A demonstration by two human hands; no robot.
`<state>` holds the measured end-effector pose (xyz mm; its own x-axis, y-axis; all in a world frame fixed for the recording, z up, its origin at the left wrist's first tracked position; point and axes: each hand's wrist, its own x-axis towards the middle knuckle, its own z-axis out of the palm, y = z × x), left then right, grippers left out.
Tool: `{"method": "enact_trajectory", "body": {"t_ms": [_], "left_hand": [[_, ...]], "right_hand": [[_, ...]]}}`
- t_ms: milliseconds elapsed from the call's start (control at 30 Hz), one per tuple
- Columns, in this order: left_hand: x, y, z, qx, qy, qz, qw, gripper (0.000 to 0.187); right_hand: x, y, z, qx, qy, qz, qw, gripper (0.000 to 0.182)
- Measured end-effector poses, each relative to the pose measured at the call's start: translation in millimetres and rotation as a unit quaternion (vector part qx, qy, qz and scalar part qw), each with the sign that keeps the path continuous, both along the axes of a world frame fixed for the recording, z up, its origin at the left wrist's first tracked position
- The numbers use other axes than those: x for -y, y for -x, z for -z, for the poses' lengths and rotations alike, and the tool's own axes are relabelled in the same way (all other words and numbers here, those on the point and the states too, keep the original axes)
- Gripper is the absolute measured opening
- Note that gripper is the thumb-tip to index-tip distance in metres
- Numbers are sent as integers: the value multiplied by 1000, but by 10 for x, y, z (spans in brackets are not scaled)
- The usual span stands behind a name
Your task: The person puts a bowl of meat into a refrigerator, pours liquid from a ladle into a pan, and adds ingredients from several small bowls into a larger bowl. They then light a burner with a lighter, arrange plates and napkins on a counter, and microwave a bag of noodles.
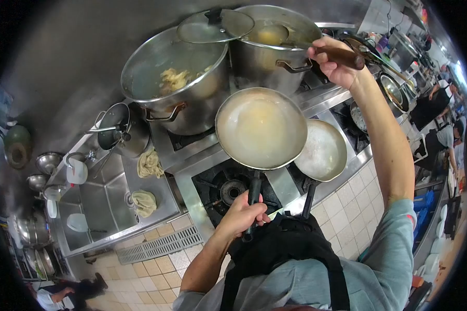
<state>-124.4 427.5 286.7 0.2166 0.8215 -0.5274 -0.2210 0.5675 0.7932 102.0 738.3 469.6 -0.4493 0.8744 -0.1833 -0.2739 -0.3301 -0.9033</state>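
Two large stockpots (192, 116) (259, 72), two pale frying pans (261, 128) (321, 151), two crumpled cloths (150, 164) (143, 203)

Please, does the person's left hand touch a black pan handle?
Touching. The head view shows the left hand with its grip closed around the black handle, which emerges on both sides.

lighting: even, fairly bright; white glare lay at the far right edge. steel sink (106, 199) gleamed. fisheye curvature bent the margins; corners were black.

Wears grey-green short-slv shirt (290, 287) w/ red mark (411, 219) on R slv (397, 228), & blk apron (280, 239) w/ wide straps (339, 280).
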Motion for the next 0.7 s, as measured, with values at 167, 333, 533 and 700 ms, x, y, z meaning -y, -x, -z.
{"method": "enact_trajectory", "body": {"t_ms": [167, 333, 533, 700], "left_hand": [[63, -48, -39, 4, 1, -10, 1000, 16], [127, -197, -126, 9, 6, -27, 1000, 16], [219, -479, -156, 7, 11, -59, 998, 17], [338, -756, -153, -13, 5, -100, 995, 16]], "right_hand": [[67, -129, -107, -165, 52, -37, 984, 12], [169, -357, -207, -211, 52, -71, 974, 12], [540, -680, -419, -244, 71, -90, 963, 15], [890, -1089, -571, -211, 42, -125, 969, 53]]}}
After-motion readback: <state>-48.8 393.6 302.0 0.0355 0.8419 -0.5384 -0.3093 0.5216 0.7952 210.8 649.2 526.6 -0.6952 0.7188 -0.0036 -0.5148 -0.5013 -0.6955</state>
